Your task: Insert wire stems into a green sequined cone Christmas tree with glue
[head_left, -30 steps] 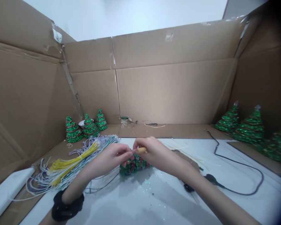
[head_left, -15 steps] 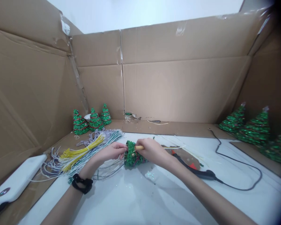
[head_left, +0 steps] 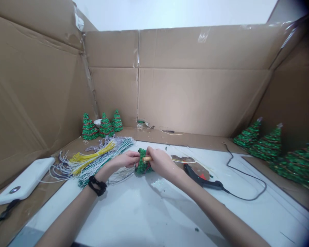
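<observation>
Between my hands a small green Christmas tree [head_left: 142, 168] lies tipped on its side just above the white tabletop, partly covered by my fingers. My left hand [head_left: 126, 159] is closed at its left edge, thumb and fingertips pinched against it. In my closed right hand [head_left: 159, 162] is a light wooden stick [head_left: 146, 159], its blunt end poking out to the left over the tree. A thin pale strand [head_left: 184, 161] runs rightward from behind the right hand. What the stick's other end touches is hidden.
Left of my hands lie bundles of white, green and yellow wires [head_left: 95, 159], beside a white power bank [head_left: 24, 181]. A black glue gun [head_left: 206, 181] with its cord rests at right by a brown mat [head_left: 179, 160]. Finished trees [head_left: 106, 127] stand back left, others [head_left: 267, 142] at right.
The camera view has shifted slightly. My right hand has turned and moved a little up and left, bringing the stick's end further across the tree. The left hand keeps its pinch.
</observation>
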Available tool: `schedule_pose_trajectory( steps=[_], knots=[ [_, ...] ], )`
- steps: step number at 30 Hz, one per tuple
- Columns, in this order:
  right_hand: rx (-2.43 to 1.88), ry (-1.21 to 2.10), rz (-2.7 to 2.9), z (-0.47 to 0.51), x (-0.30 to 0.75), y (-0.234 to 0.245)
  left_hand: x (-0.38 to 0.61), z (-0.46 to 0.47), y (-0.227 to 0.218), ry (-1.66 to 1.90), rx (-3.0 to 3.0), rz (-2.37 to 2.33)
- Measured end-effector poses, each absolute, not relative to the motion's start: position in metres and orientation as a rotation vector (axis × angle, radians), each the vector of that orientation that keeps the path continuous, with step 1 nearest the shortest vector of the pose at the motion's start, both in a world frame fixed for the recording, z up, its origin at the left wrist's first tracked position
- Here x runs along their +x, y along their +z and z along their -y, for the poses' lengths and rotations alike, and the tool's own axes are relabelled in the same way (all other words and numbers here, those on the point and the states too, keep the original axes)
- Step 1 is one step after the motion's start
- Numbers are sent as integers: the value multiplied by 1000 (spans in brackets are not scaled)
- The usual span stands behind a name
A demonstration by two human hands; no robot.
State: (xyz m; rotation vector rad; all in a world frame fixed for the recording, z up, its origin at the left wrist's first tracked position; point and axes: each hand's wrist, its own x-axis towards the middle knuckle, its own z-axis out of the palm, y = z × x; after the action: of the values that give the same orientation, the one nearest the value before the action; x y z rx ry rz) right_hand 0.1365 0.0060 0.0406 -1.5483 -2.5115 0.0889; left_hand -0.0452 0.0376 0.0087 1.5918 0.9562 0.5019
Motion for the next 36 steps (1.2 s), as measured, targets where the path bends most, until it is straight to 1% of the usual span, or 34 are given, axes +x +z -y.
schedule_pose_trajectory(
  steps=[4, 14, 17, 24, 30, 36],
  knots=[
    [-1575, 43, 2545, -2, 136, 43, -46, -39, 7, 495, 1610, -944],
    [-1520, -229, 2673, 9, 127, 49, -46, -38, 5, 528, 1627, -909],
    [-1426, -187, 2661, 3, 131, 46, -46, -38, 5, 531, 1624, -903],
    [-1320, 29, 2579, -14, 140, 39, -46, -38, 8, 522, 1582, -994],
    [-1334, -188, 2604, -10, 136, 38, -48, -38, 9, 543, 1530, -1019],
    [-1399, -193, 2622, -3, 131, 40, -48, -36, 11, 531, 1538, -1040]
  ],
)
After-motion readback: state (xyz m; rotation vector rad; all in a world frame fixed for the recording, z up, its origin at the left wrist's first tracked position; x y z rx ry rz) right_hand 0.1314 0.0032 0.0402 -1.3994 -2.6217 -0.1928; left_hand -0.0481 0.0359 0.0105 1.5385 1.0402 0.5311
